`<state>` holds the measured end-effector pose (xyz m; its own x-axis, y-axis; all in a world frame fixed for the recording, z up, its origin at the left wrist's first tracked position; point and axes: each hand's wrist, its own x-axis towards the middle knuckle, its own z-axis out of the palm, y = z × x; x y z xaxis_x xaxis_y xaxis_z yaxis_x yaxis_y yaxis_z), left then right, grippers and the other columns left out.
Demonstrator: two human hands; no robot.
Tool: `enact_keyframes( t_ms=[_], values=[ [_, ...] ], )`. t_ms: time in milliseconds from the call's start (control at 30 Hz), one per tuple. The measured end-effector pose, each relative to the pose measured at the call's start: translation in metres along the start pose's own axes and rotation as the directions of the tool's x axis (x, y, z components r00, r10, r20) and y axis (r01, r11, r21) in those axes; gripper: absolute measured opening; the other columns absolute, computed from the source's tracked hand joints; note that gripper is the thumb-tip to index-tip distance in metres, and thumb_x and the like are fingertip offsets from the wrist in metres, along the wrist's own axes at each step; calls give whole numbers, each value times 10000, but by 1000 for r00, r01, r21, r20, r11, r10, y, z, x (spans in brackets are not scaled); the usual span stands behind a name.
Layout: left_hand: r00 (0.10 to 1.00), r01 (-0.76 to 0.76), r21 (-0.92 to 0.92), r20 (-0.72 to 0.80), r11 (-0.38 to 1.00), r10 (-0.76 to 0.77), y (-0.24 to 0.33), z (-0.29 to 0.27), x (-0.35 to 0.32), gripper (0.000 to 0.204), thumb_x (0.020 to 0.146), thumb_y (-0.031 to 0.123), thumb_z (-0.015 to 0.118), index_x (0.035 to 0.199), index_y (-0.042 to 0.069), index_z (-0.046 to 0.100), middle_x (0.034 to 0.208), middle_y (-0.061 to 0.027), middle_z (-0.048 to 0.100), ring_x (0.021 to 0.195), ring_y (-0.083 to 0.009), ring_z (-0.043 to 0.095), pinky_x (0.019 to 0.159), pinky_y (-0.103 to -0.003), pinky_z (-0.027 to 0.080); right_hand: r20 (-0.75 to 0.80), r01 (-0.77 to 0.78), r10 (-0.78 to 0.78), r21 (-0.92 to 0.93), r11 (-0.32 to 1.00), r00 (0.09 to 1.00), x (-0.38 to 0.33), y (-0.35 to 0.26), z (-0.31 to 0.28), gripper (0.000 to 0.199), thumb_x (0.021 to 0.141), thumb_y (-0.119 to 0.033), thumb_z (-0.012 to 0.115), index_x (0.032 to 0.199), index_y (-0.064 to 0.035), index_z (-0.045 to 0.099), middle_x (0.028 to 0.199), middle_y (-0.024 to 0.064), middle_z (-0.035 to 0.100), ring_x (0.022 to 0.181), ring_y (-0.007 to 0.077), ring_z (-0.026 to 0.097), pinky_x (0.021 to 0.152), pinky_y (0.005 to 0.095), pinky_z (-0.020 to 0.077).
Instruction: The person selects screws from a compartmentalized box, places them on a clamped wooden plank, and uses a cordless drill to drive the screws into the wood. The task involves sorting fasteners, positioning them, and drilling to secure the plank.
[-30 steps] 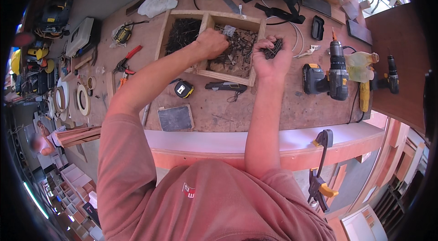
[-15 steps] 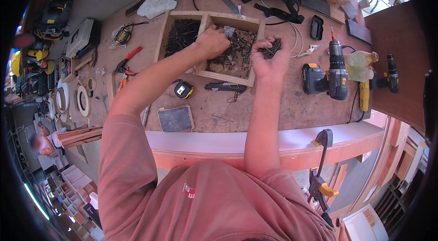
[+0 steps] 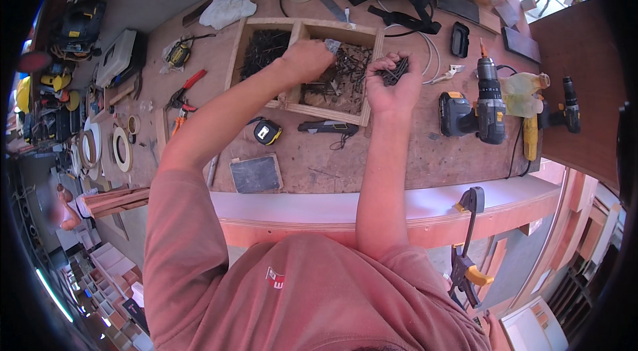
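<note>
A wooden box (image 3: 325, 112) with two compartments stands on the workbench. Dark screws (image 3: 263, 52) heap up in its left compartment; loose screws (image 3: 352, 62), brownish debris and a small clear plastic bag (image 3: 332, 45) lie in the right one. My left hand (image 3: 308, 61) hangs over the divider and the right compartment, closed with its fingers curled under; what they pinch, if anything, is hidden. Beside the box's right wall, my right hand (image 3: 393, 88) is turned palm up, its fingers curled round a bunch of dark screws (image 3: 396, 73).
Nearer me lie a tape measure (image 3: 267, 131), a utility knife (image 3: 328, 127) and a dark square block (image 3: 256, 173). Red-handled pliers (image 3: 186, 90) rest to the left. A cordless drill (image 3: 490, 102) stands on the right, and a clamp (image 3: 470, 245) grips the bench's front edge.
My left hand has lifted and turned slightly, its fingers now tucked further under. My right hand keeps its place with the screws. A person in the left background has shifted a little.
</note>
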<state>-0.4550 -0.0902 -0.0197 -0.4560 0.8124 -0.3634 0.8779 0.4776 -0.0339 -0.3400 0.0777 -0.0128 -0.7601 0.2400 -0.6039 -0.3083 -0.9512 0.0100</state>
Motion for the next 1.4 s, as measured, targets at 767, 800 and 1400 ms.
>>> enact_keyframes(
  t_ms=[767, 800, 1400],
  values=[
    [931, -99, -663, -325, 742, -166, 51, -133, -24, 313, 893, 135, 636, 1149, -28, 710, 948, -235, 728, 922, -355, 721, 847, -401, 552, -63, 100, -112, -180, 979, 992, -7, 13, 14, 293, 1054, -329, 445, 952, -84, 570, 832, 57, 597, 790, 194, 607, 753, 379, 554],
    [936, -110, -630, -326, 769, -133, 56, -131, -22, 315, 889, 135, 638, 1152, -22, 712, 950, -234, 729, 918, -364, 719, 846, -408, 552, -51, 108, -120, -191, 975, 991, -7, 16, 15, 314, 1058, -337, 425, 948, -79, 566, 818, 69, 595, 778, 193, 611, 750, 377, 559],
    [931, -123, 216, 363, 969, 37, 25, 0, -3, 237, 862, 175, 668, 1055, 101, 783, 1115, -120, 747, 1105, -273, 691, 938, -486, 513, 4, 53, -53, -136, 989, 999, -6, 11, 6, 276, 1069, -399, 534, 957, -147, 523, 785, -19, 480, 642, 103, 427, 571, 259, 364]
  ],
)
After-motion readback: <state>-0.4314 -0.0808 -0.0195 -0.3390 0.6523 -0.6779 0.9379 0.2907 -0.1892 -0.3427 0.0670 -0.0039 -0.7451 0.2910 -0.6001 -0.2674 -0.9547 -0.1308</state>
